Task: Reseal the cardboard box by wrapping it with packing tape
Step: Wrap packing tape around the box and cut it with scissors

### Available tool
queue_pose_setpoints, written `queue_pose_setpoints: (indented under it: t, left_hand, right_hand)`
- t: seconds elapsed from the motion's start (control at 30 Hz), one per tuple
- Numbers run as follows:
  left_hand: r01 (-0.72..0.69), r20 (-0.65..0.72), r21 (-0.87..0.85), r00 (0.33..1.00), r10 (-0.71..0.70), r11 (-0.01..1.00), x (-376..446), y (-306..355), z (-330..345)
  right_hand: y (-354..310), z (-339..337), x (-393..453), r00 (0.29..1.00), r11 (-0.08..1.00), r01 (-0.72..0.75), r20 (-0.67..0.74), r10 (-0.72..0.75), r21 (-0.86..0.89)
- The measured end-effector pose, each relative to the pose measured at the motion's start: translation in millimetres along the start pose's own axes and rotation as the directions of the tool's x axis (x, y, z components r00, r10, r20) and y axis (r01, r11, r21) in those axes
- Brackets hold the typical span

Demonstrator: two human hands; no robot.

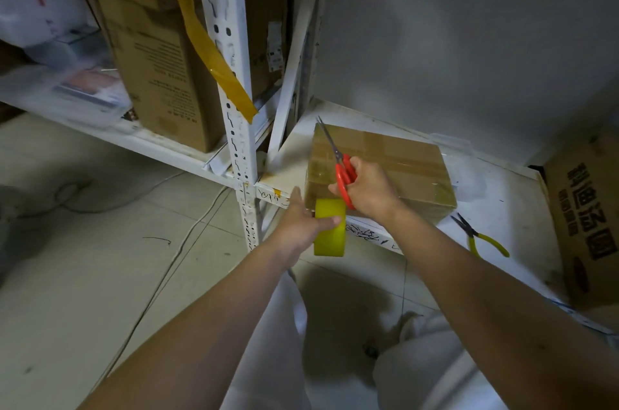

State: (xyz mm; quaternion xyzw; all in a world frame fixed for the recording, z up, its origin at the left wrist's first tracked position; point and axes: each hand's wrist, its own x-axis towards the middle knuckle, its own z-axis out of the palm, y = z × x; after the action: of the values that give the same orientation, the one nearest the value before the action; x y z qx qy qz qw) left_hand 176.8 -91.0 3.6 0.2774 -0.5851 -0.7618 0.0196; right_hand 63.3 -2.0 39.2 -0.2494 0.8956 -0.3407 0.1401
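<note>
- Storage corner, grey wall behind, tiled floor below; a white metal shelf (509, 188) carries the work at low level.
- Right hand (370, 190): fingers curled through the red handles of the scissors (345, 175), gripping them. Blades closed or nearly so, tips pointing toward 11 o'clock, long axis running from 5 to 11 over the box top.
- Left hand (301, 225): clasps the yellow tape roll (330, 227), thumb across its outer face. Roll stands on edge just in front of the shelf lip, directly at 6 o'clock from the box's near left corner.
- Cardboard box (395, 161): lies flat on the shelf, at 12 o'clock from both hands. Long axis runs roughly 10 to 4, near end overhanging toward the shelf edge.
- Progress: glossy tape bands show on the box top and down the near left face, so at least some wrapping is judged done. Whether a strip still joins roll to box cannot be told; hands cover that spot.
- Remaining, as judged: cut the tape free with the scissors, press the loose end down, check for unsealed seams.
- Other items: yellow-handled pliers (482, 237) on the shelf at 4 o'clock from the box; printed carton (586, 218) at 3 o'clock; stacked cartons (160, 74) on the neighbouring rack at 10 o'clock, with a hanging tape strip (214, 57).
</note>
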Motion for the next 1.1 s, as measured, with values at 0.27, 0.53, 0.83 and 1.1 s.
queue_pose_setpoints:
  t: [0.27, 0.53, 0.83, 1.1]
  left_hand:
    - [0.123, -0.142, 0.225, 0.985, -0.093, 0.966, 11, 2, -2]
    - [0.289, -0.38, 0.278, 0.909, -0.172, 0.916, 35, 9, -2]
    - [0.304, -0.446, 0.255, 0.879, -0.168, 0.918, 52, 20, 9]
    - [0.338, -0.453, 0.253, 0.869, -0.197, 0.907, 58, 17, 12]
  right_hand:
    - [-5, -12, 8, 0.996, 0.998, 0.035, 0.087, -0.03, -0.06]
    - [-20, -15, 40, 0.992, 0.989, 0.102, 0.089, -0.092, -0.109]
    - [-24, -12, 79, 0.984, 0.963, 0.137, 0.147, -0.104, -0.234]
    - [-15, -4, 84, 0.977, 0.96, 0.156, 0.18, -0.114, -0.233]
